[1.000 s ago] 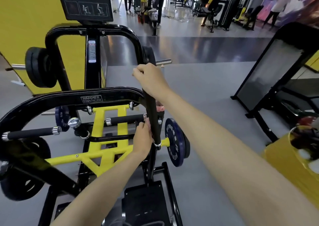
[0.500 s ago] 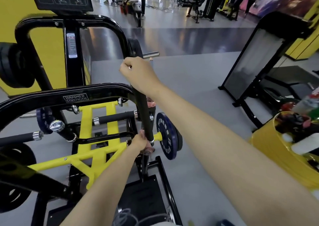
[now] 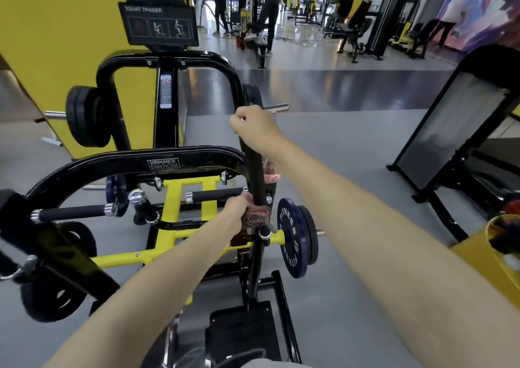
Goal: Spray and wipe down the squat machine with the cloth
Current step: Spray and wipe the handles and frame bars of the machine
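The black foot plate point(image 3: 242, 331) lies nearest, below both forearms. Above it, the left hand point(image 3: 235, 213) has its fingers curled round a red patterned cloth point(image 3: 257, 218). It presses the cloth against the lower part of the black upright tube point(image 3: 255, 170) of the squat machine point(image 3: 163, 163). The cloth sits on the tube just above a chrome collar point(image 3: 265, 236).

Just right of the left hand, a blue weight plate point(image 3: 294, 237) is mounted at the end of a yellow crossbar point(image 3: 126, 258), which runs off to the left of that hand.

Farther up the same tube, the right hand point(image 3: 254, 131) is closed in a full grip round it. A pink-red item point(image 3: 270, 172) shows just below the right hand, behind the tube; it cannot be identified.

Beyond the right hand and to its left stands the placard point(image 3: 159, 25) marked SQUAT TRAINER. Behind the placard, people point(image 3: 270, 16) stand among other gym machines.
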`<state>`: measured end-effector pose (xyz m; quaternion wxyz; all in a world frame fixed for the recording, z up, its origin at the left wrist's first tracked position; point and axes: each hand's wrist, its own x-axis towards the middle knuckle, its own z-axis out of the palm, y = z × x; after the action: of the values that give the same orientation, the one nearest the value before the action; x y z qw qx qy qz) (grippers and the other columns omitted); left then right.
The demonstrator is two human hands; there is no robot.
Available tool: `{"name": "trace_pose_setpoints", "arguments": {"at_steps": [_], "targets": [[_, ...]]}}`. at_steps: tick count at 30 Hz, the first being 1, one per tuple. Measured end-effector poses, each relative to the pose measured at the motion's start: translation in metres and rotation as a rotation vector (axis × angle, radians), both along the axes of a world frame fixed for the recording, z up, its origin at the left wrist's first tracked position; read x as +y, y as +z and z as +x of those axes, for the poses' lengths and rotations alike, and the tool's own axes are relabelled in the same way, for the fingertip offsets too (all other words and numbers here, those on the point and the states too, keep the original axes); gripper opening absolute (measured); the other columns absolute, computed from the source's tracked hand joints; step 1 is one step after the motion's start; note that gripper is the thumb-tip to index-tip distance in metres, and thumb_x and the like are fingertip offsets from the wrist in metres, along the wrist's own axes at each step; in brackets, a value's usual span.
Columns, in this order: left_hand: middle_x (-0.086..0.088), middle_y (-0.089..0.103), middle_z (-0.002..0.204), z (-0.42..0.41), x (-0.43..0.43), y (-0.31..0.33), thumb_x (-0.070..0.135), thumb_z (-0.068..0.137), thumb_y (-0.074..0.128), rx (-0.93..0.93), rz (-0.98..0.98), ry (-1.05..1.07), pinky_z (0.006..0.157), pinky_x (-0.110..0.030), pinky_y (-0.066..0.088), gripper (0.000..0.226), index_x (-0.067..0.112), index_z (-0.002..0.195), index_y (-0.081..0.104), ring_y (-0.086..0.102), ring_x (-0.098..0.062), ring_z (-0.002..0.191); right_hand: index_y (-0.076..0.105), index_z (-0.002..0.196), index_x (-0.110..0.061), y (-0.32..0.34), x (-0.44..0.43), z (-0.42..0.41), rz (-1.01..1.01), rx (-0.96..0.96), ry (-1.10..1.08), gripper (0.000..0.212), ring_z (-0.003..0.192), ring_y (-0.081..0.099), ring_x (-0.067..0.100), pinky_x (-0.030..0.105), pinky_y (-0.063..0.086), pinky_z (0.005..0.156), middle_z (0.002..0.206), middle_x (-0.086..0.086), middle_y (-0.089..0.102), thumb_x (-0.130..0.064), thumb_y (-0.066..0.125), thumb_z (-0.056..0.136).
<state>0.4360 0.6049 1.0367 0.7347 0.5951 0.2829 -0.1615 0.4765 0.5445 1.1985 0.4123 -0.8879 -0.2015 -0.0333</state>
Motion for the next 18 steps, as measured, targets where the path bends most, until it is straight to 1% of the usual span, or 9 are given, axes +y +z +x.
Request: {"name": "trace_pose_setpoints", "arguments": {"at_steps": [3, 4, 6, 7, 10, 11, 13, 16, 18], "targets": [[-0.018, 0.064, 0.084, 0.003, 0.012, 0.04, -0.003, 0.092, 0.04, -0.09, -0.015, 0.057, 0.054, -0.031, 0.055, 0.023, 0.006, 0.088, 0.061, 0.064, -0.025, 0.056, 0.053, 0.074, 0.008, 0.003, 0.0, 0.0, -0.023, 0.012, -0.008, 0.032, 0.067, 0.038, 0.018, 0.03, 0.026, 0.062, 0.07, 0.017, 0.046, -0.018, 0.045, 0.09], [-0.018, 0.064, 0.085, 0.006, 0.019, 0.052, -0.005, 0.091, 0.04, -0.133, -0.019, 0.092, 0.059, -0.034, 0.057, 0.023, 0.004, 0.091, 0.062, 0.065, -0.027, 0.061, 0.054, 0.08, 0.012, 0.003, 0.0, 0.0, -0.025, 0.014, -0.005, 0.034, 0.068, 0.039, 0.018, 0.03, 0.026, 0.062, 0.071, 0.02, 0.047, -0.019, 0.046, 0.09], [-0.016, 0.065, 0.09, 0.005, 0.028, 0.075, -0.005, 0.09, 0.04, -0.184, -0.017, 0.102, 0.081, -0.044, 0.055, 0.027, 0.001, 0.104, 0.062, 0.066, -0.032, 0.078, 0.055, 0.085, 0.014, 0.004, -0.001, 0.0, -0.035, 0.023, 0.005, 0.035, 0.069, 0.039, 0.018, 0.031, 0.026, 0.062, 0.071, 0.018, 0.046, -0.019, 0.046, 0.09], [-0.014, 0.065, 0.091, 0.002, 0.029, 0.087, -0.004, 0.09, 0.038, -0.205, -0.02, 0.087, 0.082, -0.043, 0.054, 0.03, 0.002, 0.108, 0.061, 0.065, -0.03, 0.078, 0.055, 0.083, 0.014, 0.005, -0.001, 0.0, -0.039, 0.027, 0.009, 0.035, 0.069, 0.039, 0.018, 0.031, 0.026, 0.063, 0.071, 0.02, 0.044, -0.02, 0.047, 0.089], [-0.013, 0.061, 0.085, -0.015, 0.029, 0.123, -0.004, 0.092, 0.027, -0.275, -0.051, 0.038, 0.057, -0.026, 0.051, 0.032, 0.002, 0.103, 0.057, 0.062, -0.021, 0.057, 0.049, 0.069, 0.0, 0.007, -0.002, 0.0, -0.049, 0.04, 0.033, 0.031, 0.067, 0.038, 0.02, 0.031, 0.027, 0.063, 0.069, 0.014, 0.04, -0.023, 0.047, 0.091], [-0.013, 0.06, 0.08, -0.02, 0.029, 0.135, -0.005, 0.092, 0.026, -0.29, -0.062, 0.035, 0.054, -0.025, 0.05, 0.03, 0.002, 0.097, 0.055, 0.061, -0.019, 0.052, 0.047, 0.069, -0.006, 0.009, -0.003, 0.0, -0.052, 0.041, 0.042, 0.03, 0.066, 0.037, 0.02, 0.032, 0.026, 0.061, 0.067, 0.01, 0.039, -0.024, 0.047, 0.092], [-0.011, 0.059, 0.079, -0.029, 0.031, 0.15, -0.008, 0.091, 0.026, -0.352, -0.1, 0.052, 0.057, -0.027, 0.049, 0.03, 0.003, 0.092, 0.055, 0.061, -0.018, 0.055, 0.044, 0.067, -0.01, 0.011, -0.003, -0.001, -0.085, 0.037, 0.052, 0.034, 0.064, 0.037, 0.02, 0.032, 0.025, 0.057, 0.064, 0.007, 0.039, -0.028, 0.045, 0.096], [-0.012, 0.062, 0.089, -0.032, 0.034, 0.157, -0.01, 0.087, 0.033, -0.405, -0.19, 0.105, 0.067, -0.032, 0.049, 0.03, 0.003, 0.101, 0.056, 0.06, -0.023, 0.073, 0.04, 0.063, -0.015, 0.016, -0.004, -0.003, -0.151, 0.07, 0.084, 0.046, 0.065, 0.043, 0.017, 0.028, 0.031, 0.057, 0.066, 0.002, 0.045, -0.041, 0.037, 0.101], [-0.012, 0.061, 0.089, -0.031, 0.034, 0.152, -0.009, 0.086, 0.038, -0.454, -0.073, 0.196, 0.069, -0.034, 0.05, 0.028, 0.007, 0.1, 0.056, 0.06, -0.024, 0.074, 0.051, 0.077, -0.021, 0.024, -0.006, -0.004, -0.081, 0.201, 0.175, 0.042, 0.083, 0.05, 0.016, 0.033, 0.043, 0.08, 0.086, -0.001, 0.054, -0.048, 0.029, 0.101]]}}
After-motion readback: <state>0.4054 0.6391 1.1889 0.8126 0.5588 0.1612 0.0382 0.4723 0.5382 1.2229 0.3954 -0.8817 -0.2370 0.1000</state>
